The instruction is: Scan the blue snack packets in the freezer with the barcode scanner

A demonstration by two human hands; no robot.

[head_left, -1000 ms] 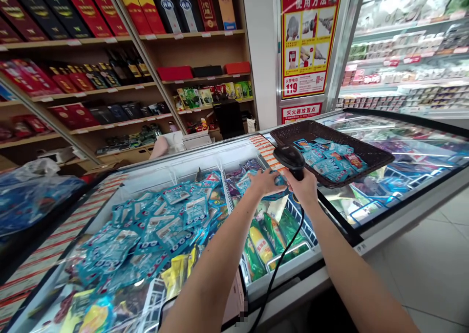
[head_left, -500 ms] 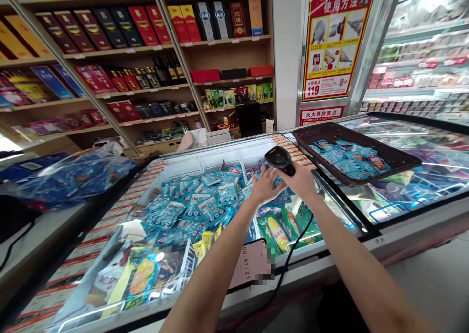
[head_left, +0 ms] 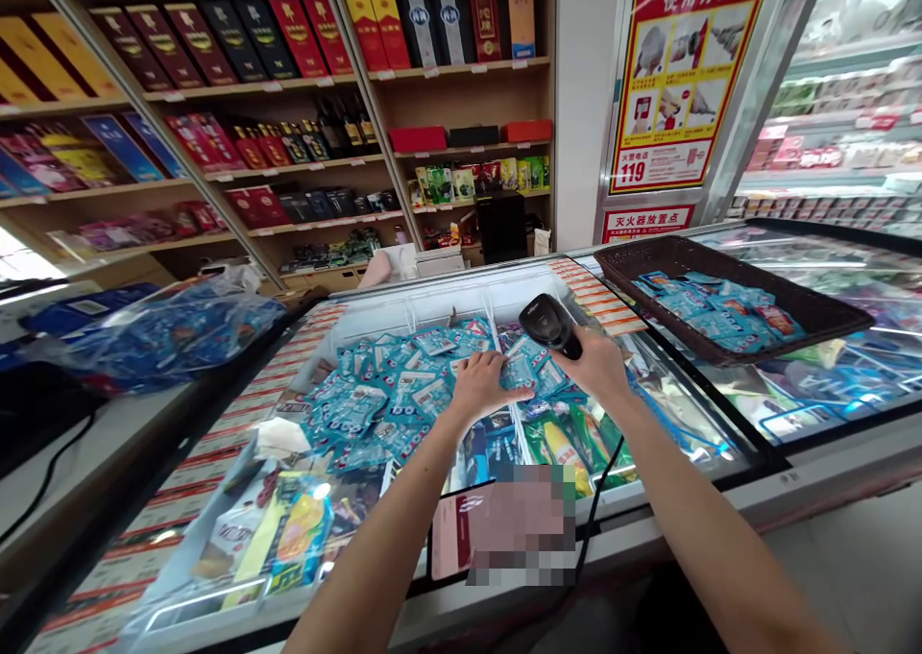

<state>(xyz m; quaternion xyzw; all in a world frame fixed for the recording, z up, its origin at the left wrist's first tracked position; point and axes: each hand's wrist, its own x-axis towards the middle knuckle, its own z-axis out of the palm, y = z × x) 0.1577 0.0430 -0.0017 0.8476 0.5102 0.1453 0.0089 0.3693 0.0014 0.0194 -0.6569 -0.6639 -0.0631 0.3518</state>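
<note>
My right hand (head_left: 599,371) is wrapped around the handle of a black handheld barcode scanner (head_left: 545,322), its head tilted over the glass. A dark cable (head_left: 603,476) trails from it toward the front edge. My left hand (head_left: 481,385) is open, thumb stretched to the right and fingers reaching over the small blue packets (head_left: 418,385). Whether its fingertips press on a packet cannot be made out. The packets lie loosely spread across the freezer's glass top. Near the front edge, below my hands, lies a phone (head_left: 452,537), partly covered by a blurred patch.
A brown woven basket (head_left: 741,345) with more blue packets stands on the right part of the chest freezer (head_left: 774,469). To the left lies a clear plastic bag (head_left: 177,337) of blue packs. Shelves of boxed bottles (head_left: 324,32) line the back. Frozen goods show beneath the glass.
My left hand has moved left, away from the scanner, onto the blue packets. The scanner stays in my right hand, now farther from the left. The view has shifted slightly.
</note>
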